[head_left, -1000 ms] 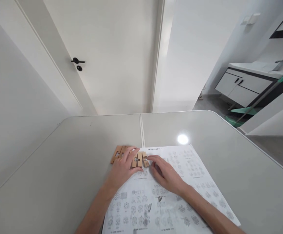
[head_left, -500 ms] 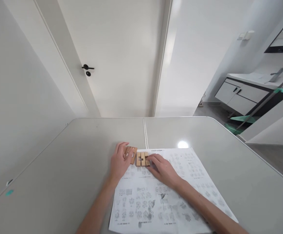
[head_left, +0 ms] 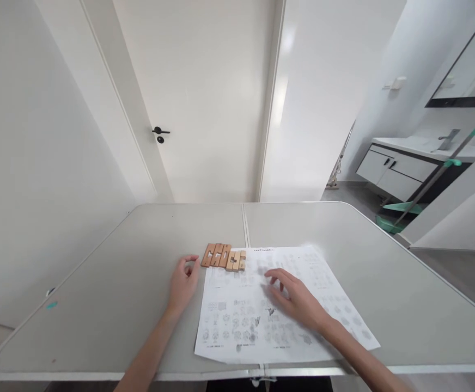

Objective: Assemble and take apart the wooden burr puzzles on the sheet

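Several wooden notched puzzle pieces lie side by side in a row at the paper's top left corner. The reddish-brown pieces (head_left: pixel 216 255) are on the left, with slots cut through them. The paler pieces (head_left: pixel 236 261) sit against them on the right. My left hand (head_left: pixel 183 282) rests on the table just left of the row, loosely curled and holding nothing. Over the printed paper sheet (head_left: pixel 257 296), my right hand (head_left: pixel 297 296) hovers or rests with fingers bent and apart, nothing in it, clear of the pieces.
The grey folding table (head_left: pixel 110 305) has a seam down its middle. A white door (head_left: pixel 205 98) stands beyond its far edge. Off to the right are a sink cabinet (head_left: pixel 396 169) and a green-trimmed broom and dustpan (head_left: pixel 390 223).
Both hands have let go of the wooden pieces and drawn back, the left to the left, the right to the right and nearer. The view has shifted, showing the table's near edge.
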